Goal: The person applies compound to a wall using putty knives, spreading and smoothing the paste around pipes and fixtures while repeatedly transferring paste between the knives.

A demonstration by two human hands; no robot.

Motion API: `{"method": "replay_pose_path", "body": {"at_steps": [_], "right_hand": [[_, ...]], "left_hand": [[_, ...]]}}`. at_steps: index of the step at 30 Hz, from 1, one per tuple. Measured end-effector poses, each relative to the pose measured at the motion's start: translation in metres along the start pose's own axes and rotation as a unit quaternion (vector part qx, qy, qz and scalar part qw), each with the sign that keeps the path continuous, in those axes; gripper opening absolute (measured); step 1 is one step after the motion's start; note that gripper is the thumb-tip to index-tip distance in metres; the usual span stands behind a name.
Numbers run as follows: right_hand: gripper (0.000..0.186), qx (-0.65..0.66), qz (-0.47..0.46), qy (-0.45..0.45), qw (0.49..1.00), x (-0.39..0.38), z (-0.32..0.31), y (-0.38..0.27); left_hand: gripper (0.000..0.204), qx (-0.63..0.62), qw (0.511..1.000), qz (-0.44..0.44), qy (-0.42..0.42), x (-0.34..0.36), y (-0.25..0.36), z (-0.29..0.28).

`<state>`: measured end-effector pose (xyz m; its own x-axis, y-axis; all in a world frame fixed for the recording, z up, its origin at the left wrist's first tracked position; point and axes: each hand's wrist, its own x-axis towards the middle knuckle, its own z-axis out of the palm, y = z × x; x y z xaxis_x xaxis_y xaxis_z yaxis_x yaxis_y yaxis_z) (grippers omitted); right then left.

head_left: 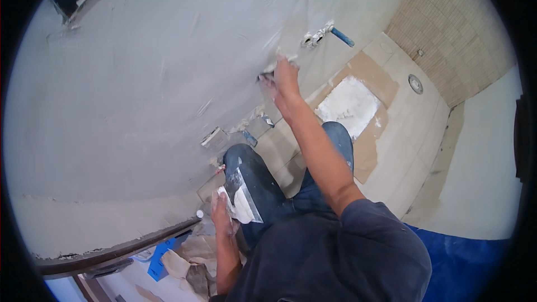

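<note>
A round drain [415, 84] lies near a beige tiled wall [453, 28]; blue sheeting [461, 260] shows.

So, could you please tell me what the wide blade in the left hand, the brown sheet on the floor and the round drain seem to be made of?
Wide blade: probably metal, smooth, judging by its thin, straight grey edge beside the white paste.
Brown sheet: likely paper or cardboard, matte, with uneven edges.
Round drain: apparently metal, given its grey, slightly shiny look.

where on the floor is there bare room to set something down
Pale floor tiles look bare right of the brown sheet, below the round drain; a smaller patch lies between the knees. Crowded: the sheet's middle, under white material, and beside the left knee, where blue fittings sit.
</note>
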<state>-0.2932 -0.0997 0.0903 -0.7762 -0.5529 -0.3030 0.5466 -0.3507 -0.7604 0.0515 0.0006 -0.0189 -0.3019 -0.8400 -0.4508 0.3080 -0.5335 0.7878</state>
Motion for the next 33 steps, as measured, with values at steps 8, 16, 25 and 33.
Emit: {"method": "replay_pose_path", "body": {"at_steps": [8,16,25,33], "right_hand": [[0.032,-0.004,-0.124,-0.199,0.972,-0.054,-0.006,-0.064],[0.03,-0.343,-0.472,-0.304,0.753,-0.151,-0.12,-0.006],[0.056,-0.514,-0.504,-0.426,0.548,-0.132,-0.149,-0.018],[0.061,-0.596,-0.464,-0.513,0.408,-0.116,-0.125,-0.095]], "left_hand": [[0.044,-0.067,0.995,-0.03,-0.066,0.012,0.001,0.037],[0.021,-0.151,0.986,0.025,-0.068,0.015,0.013,0.115],[0.016,-0.121,0.99,0.038,-0.07,0.009,0.021,0.127],[0.032,0.07,0.984,-0.002,-0.163,0.03,0.055,0.104]]}}
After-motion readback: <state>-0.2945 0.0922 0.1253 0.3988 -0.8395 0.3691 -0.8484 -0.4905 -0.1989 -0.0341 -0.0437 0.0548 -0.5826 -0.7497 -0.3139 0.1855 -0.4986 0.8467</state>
